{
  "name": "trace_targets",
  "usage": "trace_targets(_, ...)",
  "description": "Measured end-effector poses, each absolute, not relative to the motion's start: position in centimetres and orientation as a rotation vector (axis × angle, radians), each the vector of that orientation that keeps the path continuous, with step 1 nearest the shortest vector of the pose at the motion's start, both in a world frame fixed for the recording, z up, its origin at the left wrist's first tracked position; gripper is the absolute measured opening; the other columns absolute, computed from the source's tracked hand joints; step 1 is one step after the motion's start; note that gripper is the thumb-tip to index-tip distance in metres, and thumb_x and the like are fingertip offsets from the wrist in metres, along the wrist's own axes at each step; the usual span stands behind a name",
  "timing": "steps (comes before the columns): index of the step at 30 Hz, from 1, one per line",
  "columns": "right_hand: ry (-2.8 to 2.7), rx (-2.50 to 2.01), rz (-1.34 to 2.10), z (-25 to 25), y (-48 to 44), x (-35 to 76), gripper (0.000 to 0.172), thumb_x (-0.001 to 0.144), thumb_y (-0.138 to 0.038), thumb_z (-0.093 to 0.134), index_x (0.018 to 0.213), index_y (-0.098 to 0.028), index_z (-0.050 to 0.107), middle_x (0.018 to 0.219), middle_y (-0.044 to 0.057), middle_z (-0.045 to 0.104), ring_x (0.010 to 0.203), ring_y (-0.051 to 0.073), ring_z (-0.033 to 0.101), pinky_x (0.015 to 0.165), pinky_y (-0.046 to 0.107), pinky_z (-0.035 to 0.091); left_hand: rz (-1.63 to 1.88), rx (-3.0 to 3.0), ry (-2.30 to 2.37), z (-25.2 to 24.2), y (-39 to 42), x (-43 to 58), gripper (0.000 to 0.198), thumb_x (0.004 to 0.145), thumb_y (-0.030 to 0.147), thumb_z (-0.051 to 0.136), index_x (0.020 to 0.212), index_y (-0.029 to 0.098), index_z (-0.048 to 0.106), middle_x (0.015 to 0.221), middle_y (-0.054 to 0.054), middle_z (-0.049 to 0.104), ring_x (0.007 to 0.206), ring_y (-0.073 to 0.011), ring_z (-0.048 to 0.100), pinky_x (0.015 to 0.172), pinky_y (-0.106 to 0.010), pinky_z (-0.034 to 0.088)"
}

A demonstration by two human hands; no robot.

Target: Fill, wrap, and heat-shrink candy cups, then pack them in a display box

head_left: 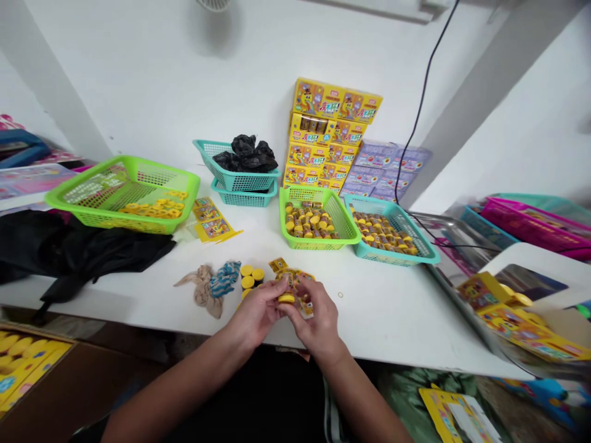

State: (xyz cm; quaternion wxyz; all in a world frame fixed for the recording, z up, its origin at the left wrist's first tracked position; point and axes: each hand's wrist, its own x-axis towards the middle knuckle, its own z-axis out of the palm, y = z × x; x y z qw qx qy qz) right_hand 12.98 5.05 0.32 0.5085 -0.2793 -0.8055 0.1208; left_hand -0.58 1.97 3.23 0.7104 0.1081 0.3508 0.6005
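Near the table's front edge, my left hand (264, 303) and my right hand (318, 314) meet around a small jar with a yellow lid (286, 298). The fingers of both hands are closed on it, and they hide most of its body. Printed yellow labels (278, 264) lie on the table just behind and beside my hands. Left of my left hand stand several small dark jars with yellow lids (247, 282). A beige cloth (206, 293) and a blue striped cloth (225, 278) lie crumpled next to them.
Farther back stand a green basket (318, 243) and a teal basket (392, 253) of labelled jars, before stacked yellow boxes (314, 154). A green basket (124, 218) holds yellow pieces at left, near a black umbrella (92, 246). A black cable (418, 123) hangs at right.
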Motion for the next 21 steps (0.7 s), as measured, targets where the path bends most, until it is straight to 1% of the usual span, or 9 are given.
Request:
trace_targets(3,-1.947,-0.636,0.215,0.02,4.96,12.87,0.039,0.089,-0.017,0.062,0.127,-0.020,0.055,0.103,0.011,0.068,0.094,0.023,0.063,0.080,0.040,0.056,1.348,0.201,0.762,3.19,2.08,-0.45,0.019,0.072,0.026,0.080,0.079,0.011,0.070,0.074,-0.004,0.069,0.062,-0.0120,0.061,0.060,-0.023,0.047)
trace_targets(7,-1.977,-0.630,0.168,0.07,4.86,12.81,0.040,0.089,-0.016,0.062,0.128,-0.019,0.056,0.100,0.012,0.068,0.092,0.023,0.062,0.079,0.042,0.055,1.321,0.135,0.782,3.14,2.20,-0.64,0.017,0.078,0.028,0.076,0.084,0.014,0.070,0.078,-0.003,0.070,0.060,-0.0107,0.060,0.060,-0.023,0.047)
trace_targets(10,-1.975,-0.626,0.178,0.15,4.81,12.75,0.039,0.089,-0.015,0.061,0.128,-0.021,0.057,0.099,0.011,0.068,0.090,0.023,0.063,0.078,0.041,0.056,1.321,0.158,0.814,2.82,2.24,-0.85,0.017,0.075,0.026,0.078,0.082,0.012,0.070,0.076,-0.003,0.070,0.060,-0.0105,0.060,0.061,-0.023,0.047)
trace_targets(13,-1.941,-0.614,0.222,0.08,4.85,12.83,0.036,0.089,-0.013,0.060,0.124,-0.022,0.060,0.093,0.008,0.067,0.085,0.021,0.063,0.073,0.039,0.055,1.322,0.184,0.823,2.36,2.13,-0.86,0.020,0.073,0.026,0.080,0.081,0.011,0.070,0.073,-0.003,0.068,0.062,-0.0107,0.060,0.062,-0.022,0.046)
trace_targets(16,-1.985,-0.571,0.173,0.03,5.04,13.14,0.036,0.089,-0.011,0.059,0.122,-0.022,0.061,0.088,0.008,0.067,0.082,0.021,0.063,0.071,0.039,0.054,1.329,0.174,0.850,2.24,1.98,-0.77,0.022,0.071,0.027,0.081,0.079,0.012,0.069,0.072,-0.003,0.068,0.061,-0.0110,0.060,0.062,-0.023,0.046)
trace_targets(19,-2.061,-0.533,0.078,0.14,5.18,13.43,0.037,0.087,-0.009,0.059,0.122,-0.022,0.061,0.090,0.008,0.068,0.083,0.022,0.063,0.072,0.040,0.053,1.334,0.212,0.844,2.62,1.95,-0.71,0.023,0.072,0.029,0.081,0.079,0.011,0.068,0.072,-0.004,0.069,0.059,-0.0120,0.060,0.062,-0.025,0.047)
trace_targets(21,-2.033,-0.575,0.094,0.21,5.19,13.47,0.038,0.087,-0.013,0.062,0.123,-0.022,0.060,0.093,0.008,0.068,0.084,0.022,0.063,0.073,0.039,0.054,1.330,0.229,0.832,2.99,2.00,-0.71,0.021,0.073,0.028,0.079,0.080,0.011,0.069,0.073,-0.004,0.069,0.060,-0.0127,0.061,0.063,-0.026,0.048)
